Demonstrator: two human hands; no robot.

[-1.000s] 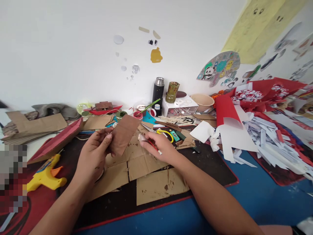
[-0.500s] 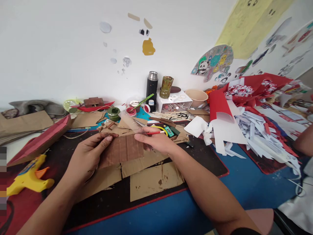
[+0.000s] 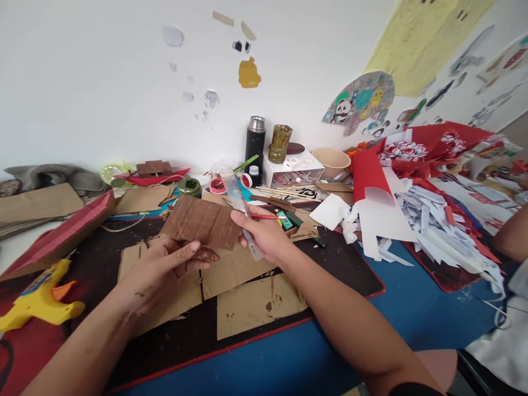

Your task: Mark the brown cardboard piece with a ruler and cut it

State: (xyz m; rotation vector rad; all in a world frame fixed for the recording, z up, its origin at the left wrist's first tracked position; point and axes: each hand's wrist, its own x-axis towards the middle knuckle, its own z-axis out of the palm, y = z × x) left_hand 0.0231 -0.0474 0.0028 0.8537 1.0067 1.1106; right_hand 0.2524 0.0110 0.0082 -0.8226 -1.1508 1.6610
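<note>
My right hand [image 3: 266, 237] pinches a brown-painted corrugated cardboard piece [image 3: 201, 222] by its right edge and holds it up over the mat. The same hand also grips a clear plastic ruler [image 3: 238, 198] and a thin red brush [image 3: 270, 216]. My left hand [image 3: 163, 268] hovers just below the cardboard's lower left edge, fingers spread and stained with brown paint, holding nothing. Plain cardboard sheets [image 3: 256, 301] lie flat under both hands.
A yellow glue gun [image 3: 37, 300] lies at the left on the black mat [image 3: 350, 269]. A red cardboard boat [image 3: 61, 235], paint pots [image 3: 218, 185], a black flask [image 3: 255, 140] and a bowl [image 3: 332, 162] crowd the back. White paper scraps [image 3: 433, 225] pile up at the right, by another person's arm [image 3: 511, 236].
Both hands held the brown cardboard low over the sheets; now my right hand alone has lifted it, my left hand has let go, and a clear ruler stands up in my right hand.
</note>
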